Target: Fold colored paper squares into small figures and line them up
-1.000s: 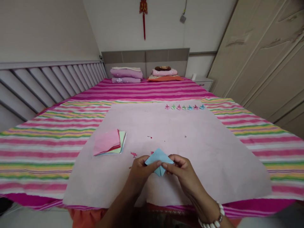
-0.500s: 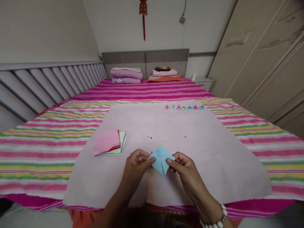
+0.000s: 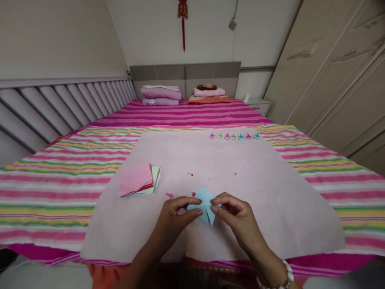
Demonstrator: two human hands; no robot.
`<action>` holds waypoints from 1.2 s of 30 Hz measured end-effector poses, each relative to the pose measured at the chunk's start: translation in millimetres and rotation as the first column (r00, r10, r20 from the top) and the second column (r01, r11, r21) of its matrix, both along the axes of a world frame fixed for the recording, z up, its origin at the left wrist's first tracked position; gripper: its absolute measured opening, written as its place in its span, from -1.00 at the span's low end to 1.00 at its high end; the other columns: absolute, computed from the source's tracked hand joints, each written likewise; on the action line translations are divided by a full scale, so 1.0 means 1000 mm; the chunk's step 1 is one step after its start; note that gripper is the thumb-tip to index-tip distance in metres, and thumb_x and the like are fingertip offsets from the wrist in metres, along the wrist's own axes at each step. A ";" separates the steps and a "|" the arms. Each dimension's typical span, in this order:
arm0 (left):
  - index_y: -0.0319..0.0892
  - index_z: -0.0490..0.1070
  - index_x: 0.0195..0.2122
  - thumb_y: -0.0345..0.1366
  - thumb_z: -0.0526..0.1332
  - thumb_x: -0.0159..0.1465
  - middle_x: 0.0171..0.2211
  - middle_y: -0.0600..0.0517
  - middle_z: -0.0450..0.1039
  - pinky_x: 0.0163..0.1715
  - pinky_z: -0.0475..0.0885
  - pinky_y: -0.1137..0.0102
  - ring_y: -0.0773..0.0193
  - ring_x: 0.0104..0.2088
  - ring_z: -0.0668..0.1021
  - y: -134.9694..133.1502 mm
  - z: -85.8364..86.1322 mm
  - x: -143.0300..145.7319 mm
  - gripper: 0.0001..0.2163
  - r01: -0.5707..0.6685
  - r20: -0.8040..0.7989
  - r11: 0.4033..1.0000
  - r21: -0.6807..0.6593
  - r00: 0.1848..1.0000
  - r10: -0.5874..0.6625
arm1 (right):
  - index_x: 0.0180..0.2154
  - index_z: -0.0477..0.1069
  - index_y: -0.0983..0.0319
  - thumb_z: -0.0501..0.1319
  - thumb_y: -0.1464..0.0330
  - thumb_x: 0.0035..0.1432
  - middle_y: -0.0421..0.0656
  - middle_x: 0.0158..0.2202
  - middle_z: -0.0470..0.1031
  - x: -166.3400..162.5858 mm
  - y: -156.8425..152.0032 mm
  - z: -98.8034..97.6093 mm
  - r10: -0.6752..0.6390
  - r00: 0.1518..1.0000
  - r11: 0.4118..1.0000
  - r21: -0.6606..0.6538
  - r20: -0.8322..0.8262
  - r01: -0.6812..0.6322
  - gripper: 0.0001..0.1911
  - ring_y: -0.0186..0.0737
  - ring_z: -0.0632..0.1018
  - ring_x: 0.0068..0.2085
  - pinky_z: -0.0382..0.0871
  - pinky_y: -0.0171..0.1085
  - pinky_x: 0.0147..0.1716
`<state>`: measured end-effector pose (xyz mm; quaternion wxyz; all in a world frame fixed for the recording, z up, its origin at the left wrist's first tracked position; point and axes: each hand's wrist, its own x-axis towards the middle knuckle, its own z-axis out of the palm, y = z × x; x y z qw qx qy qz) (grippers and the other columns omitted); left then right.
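Observation:
A folded light-blue sheet of origami paper (image 3: 205, 196) hangs between my two hands, diamond-shaped with a slit down its lower half. My left hand (image 3: 177, 214) pinches its left side between thumb and fingers. On the right side, my right hand (image 3: 236, 212) has thumb and index finger closed on the paper near its middle. Just beyond my left hand lie a small pink paper piece (image 3: 170, 196) and a red scrap (image 3: 193, 194), partly hidden by the blue paper.
A stack of coloured paper (image 3: 136, 180) lies to the left on the pale sheet (image 3: 120, 228) covering the bed. Several small folded paper figures (image 3: 234, 137) stand in a row at the far right. A small red-tipped item (image 3: 190, 174) lies ahead.
My fingers have shifted from the paper's outer corners towards its middle, with the index fingers now on top. The pink piece beyond my left hand shows more fully.

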<state>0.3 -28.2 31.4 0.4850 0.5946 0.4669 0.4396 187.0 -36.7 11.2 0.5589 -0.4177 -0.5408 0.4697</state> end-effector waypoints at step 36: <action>-0.10 0.56 -0.51 -0.31 0.37 0.07 -0.51 0.07 0.51 -0.36 0.38 0.38 0.27 -0.41 0.50 -0.003 0.007 0.003 -0.95 -0.015 -0.069 0.980 0.196 0.997 0.028 | -0.45 0.53 0.18 0.29 0.34 0.07 -0.17 -0.42 0.49 0.004 -0.002 0.027 0.108 0.974 0.991 0.049 0.200 -0.120 -0.91 -0.21 0.50 -0.34 0.34 -0.21 -0.28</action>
